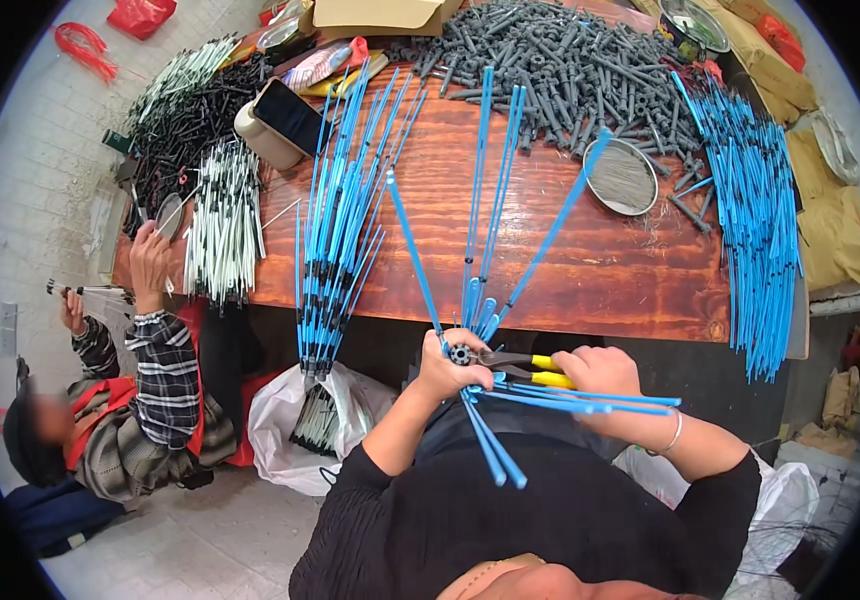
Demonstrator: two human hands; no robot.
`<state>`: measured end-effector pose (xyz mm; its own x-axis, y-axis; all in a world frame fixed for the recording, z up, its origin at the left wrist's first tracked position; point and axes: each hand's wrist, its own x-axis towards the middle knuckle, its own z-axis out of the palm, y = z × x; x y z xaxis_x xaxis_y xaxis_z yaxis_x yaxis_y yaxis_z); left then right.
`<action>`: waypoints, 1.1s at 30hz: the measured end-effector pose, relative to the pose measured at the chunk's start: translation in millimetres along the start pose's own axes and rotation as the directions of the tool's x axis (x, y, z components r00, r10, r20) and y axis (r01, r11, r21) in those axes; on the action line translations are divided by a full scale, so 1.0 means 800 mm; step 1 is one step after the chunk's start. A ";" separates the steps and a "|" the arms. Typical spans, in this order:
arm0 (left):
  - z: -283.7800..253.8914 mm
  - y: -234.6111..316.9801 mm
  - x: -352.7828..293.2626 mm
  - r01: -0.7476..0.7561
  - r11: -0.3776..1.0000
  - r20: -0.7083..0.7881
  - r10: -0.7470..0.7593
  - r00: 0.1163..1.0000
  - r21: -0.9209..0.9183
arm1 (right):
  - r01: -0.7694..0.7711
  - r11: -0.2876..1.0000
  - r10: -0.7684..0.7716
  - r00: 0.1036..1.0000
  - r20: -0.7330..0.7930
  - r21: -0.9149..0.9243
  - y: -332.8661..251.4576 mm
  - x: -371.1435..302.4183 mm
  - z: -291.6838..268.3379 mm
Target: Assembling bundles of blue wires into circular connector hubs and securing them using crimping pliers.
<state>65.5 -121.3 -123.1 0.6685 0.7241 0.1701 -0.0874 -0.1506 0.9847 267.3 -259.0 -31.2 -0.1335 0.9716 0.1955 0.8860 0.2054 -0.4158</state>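
My left hand [438, 374] is closed round a small dark notched hub [461, 355] above my lap, just off the table's near edge. From the hub, several slim blue ribs [411, 250] fan out, some over the table and some toward me and to the right. Yellow-handled pliers [553, 380] are in my right hand [605, 372], its fingers closed on the handles. Their dark jaws reach to the side of the hub; what lies between the jaws is too small to make out.
On the reddish wooden table [430, 210] lie a grey heap of plastic parts [560, 70], bundled blue ribs [755, 220], black-banded blue ribs [335, 250], pale rods [223, 215], a round dish of pins [621, 178] and a phone [288, 115]. At left, a co-worker [150, 400] handles parts.
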 end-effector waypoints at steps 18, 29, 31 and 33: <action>0.002 0.007 0.010 -0.015 1.000 0.122 0.014 0.992 0.005 | -0.333 0.830 0.109 0.884 0.455 0.447 0.007 0.005 -0.007; 0.005 0.017 0.010 -0.039 0.999 0.194 0.033 0.980 0.029 | -0.834 0.323 -0.057 0.456 0.888 0.448 0.045 -0.018 0.037; 0.007 0.017 0.003 -0.027 0.993 0.080 0.018 0.997 0.116 | -0.392 0.911 0.313 0.857 0.410 0.124 0.016 -0.004 0.032; 0.010 0.018 0.004 -0.045 0.993 0.046 0.040 0.998 0.113 | -0.357 0.919 0.285 0.895 0.344 0.165 0.013 -0.007 0.044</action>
<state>72.1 -126.7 -109.0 0.6979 0.6856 0.2070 -0.0334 -0.2575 0.9657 261.7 -257.7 -68.1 -0.0198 0.9682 -0.2494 0.7888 -0.1382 -0.5989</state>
